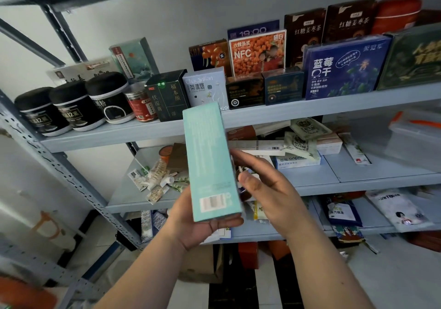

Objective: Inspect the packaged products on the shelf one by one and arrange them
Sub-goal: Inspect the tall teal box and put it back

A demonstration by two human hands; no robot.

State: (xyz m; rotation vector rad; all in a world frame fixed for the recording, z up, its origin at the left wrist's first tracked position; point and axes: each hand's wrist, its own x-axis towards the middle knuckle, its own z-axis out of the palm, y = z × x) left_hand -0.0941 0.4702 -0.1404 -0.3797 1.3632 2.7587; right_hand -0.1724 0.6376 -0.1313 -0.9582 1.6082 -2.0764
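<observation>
- Now, the teal box [210, 163] is up off the shelf and in front of the rack, at the middle of the view. It stands on end, its top leaning a little to the left.
- Its barcode [212, 202] faces the camera, low on the front face.
- The left grip [198, 227] is grasping the teal box from below, with the thumb [226, 221] lying across the bottom edge. The fingers are hidden behind the box.
- The right grip [267, 184] is released, fingers loose and spread, reaching in at the right edge of the box. Whether the fingertips touch the card I cannot tell.
- Behind the top of the box runs the front edge of the upper shelf [310, 110], and that one is stocked in a row.
- At far left stand three black jars [69, 108] side by side, with a small red jar [140, 103] just to their right.
- Next come a dark green box [167, 96] and a pale blue box [205, 86], touching each other, just above the teal box in the view.
- Further right is an orange berry box [257, 53], and a big blue box [343, 67] leans at the front.
- Two brown boxes [305, 31] stand at the back.
- Down on the middle shelf [358, 177] it is a jumble, with loose sachets [155, 179] heaped at the left and a clear plastic tub [415, 136] at the far right.
</observation>
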